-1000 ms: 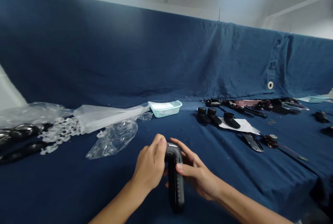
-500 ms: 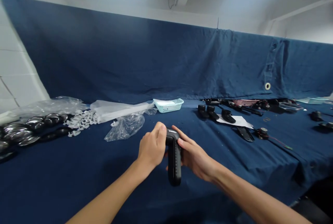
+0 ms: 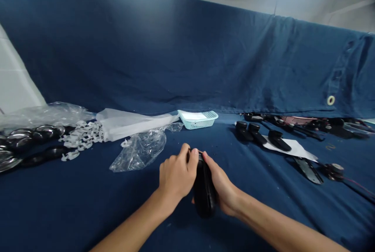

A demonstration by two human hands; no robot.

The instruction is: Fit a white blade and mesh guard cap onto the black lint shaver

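Note:
Between my two hands is a black angled handheld device [image 3: 205, 193], its rounded long end pointing down toward me. My left hand [image 3: 178, 172] is closed round its upper end, with the thumb pressed on top. Along the right side my right hand [image 3: 224, 187] wraps it, the thumb near the top and some fingers hidden behind. The head of the device is mostly covered by my fingers. Both hands hold it above the blue cloth [image 3: 140, 209] on the table.
At left lie shiny black rounded parts [image 3: 43, 136], small white plastic pieces [image 3: 84, 136] and a clear plastic bag [image 3: 143, 146]. A light blue basket [image 3: 199, 123] stands at the back. Rightward are black housings [image 3: 278, 140], white paper [image 3: 299, 148] and a wired motor-like part [image 3: 335, 170].
The device has turned in my hands, so its smooth rounded side faces me and the lettered top is covered. My left thumb has moved over its top. The view has tilted down slightly.

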